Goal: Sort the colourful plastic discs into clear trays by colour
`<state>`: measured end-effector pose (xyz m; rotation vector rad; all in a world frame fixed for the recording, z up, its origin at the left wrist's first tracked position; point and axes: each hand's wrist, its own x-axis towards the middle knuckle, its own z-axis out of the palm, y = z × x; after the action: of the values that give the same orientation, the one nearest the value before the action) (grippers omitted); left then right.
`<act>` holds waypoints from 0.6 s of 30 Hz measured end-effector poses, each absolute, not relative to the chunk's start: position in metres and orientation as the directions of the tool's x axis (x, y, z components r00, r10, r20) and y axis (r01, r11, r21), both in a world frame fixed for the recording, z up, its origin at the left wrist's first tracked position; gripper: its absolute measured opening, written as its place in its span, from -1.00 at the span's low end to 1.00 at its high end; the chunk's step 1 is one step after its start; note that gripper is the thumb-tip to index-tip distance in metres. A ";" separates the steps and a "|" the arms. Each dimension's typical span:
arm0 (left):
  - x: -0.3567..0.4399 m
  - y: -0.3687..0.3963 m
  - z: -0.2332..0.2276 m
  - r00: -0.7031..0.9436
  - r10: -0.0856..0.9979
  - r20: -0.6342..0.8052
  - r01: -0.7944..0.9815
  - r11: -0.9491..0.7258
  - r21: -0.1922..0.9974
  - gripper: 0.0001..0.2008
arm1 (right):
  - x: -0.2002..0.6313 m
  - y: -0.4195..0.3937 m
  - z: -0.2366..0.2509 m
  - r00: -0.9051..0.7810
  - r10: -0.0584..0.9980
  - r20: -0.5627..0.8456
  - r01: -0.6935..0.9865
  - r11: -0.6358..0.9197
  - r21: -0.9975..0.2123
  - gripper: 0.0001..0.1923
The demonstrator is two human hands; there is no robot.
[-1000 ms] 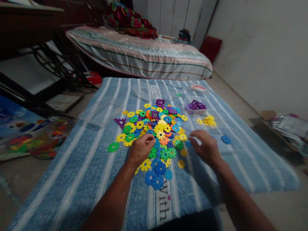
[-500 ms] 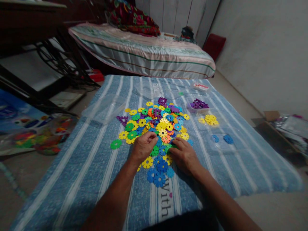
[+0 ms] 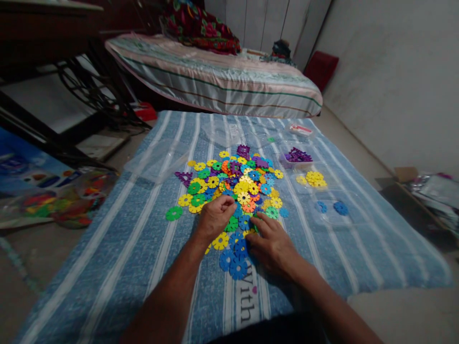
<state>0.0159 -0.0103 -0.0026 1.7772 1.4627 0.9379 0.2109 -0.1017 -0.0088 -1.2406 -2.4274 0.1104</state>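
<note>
- left hand [image 3: 214, 217] curled in a loose fist over pile of plastic discs [image 3: 233, 186] on blue striped cloth [image 3: 125, 248]; contents can't tell
- right hand [image 3: 272, 244] flat, fingers spread, pressing blue discs [image 3: 234, 260] at pile's near edge

The right hand [image 3: 273, 243] is covering several flat blue plastic flower-shaped discs [image 3: 234, 260] beneath its fingers [image 3: 260, 220]; whatever the curled left hand [image 3: 214, 217] is pinching is staying hidden.
</note>
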 end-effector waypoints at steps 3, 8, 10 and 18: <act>0.016 -0.010 -0.001 0.126 0.983 0.130 0.517 -0.177 0.837 -0.81 | 0.210 -0.101 -0.006 -0.523 0.801 0.293 0.776 0.589 -0.225 -0.73; 0.016 -0.010 0.002 0.120 0.985 0.123 0.515 -0.167 0.841 -0.81 | 0.211 -0.098 -0.005 -0.540 0.792 0.286 0.774 0.601 -0.202 -0.78; 0.016 -0.010 0.002 0.121 0.985 0.120 0.516 -0.166 0.841 -0.81 | 0.212 -0.097 -0.006 -0.533 0.795 0.291 0.780 0.594 -0.196 -0.80; 0.016 -0.011 0.002 0.121 0.985 0.126 0.516 -0.171 0.840 -0.80 | 0.214 -0.095 0.001 -0.587 0.779 0.221 0.759 0.624 -0.184 -0.79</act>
<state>0.0162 -0.0109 0.0019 1.7688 1.4581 0.9469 0.2139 -0.0952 0.0013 -1.2477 -2.5697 0.1008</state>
